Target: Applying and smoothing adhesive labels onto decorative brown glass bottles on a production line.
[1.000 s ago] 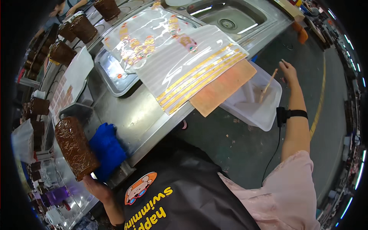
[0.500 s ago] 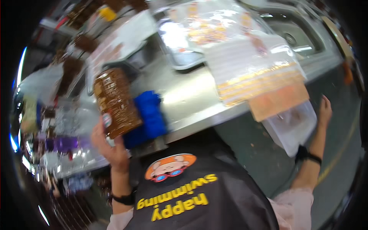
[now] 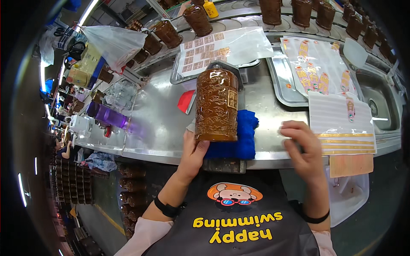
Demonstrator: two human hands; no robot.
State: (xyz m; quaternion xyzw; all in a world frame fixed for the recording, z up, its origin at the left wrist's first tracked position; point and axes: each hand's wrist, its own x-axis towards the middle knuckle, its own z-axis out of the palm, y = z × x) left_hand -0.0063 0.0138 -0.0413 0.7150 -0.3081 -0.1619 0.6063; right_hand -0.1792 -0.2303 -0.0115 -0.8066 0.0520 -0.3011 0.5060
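Note:
A brown, glossy bottle [image 3: 215, 102] with raised patterning and a small gold rectangular patch lies with its base toward me. My left hand [image 3: 192, 155] is closed on it at the lower left edge of the base, thumb across the bottom. Its far end meets a dark grey support [image 3: 237, 72]; whether the bottle rests in it I cannot tell. Beneath and right of the bottle is a bunched blue cloth [image 3: 247, 134]. My right hand [image 3: 303, 149] hovers over the table's front edge, fingers curved and apart, holding nothing visible. Nearby hangs a sheet with gold strips [image 3: 346, 141].
Label sheets [image 3: 226, 47] cover a tray at the back; another tray [image 3: 294, 98] carries more stickers. A sink [image 3: 376, 102] is at right, a white bin [image 3: 352, 196] below the edge. Brown bottles [image 3: 271, 13] line a conveyor behind. A purple bottle [image 3: 106, 115] stands left.
My right hand has come from the far right, beside the white bin, in toward the bottle. The view has turned. My left hand still grips the bottle, now standing more squarely before me.

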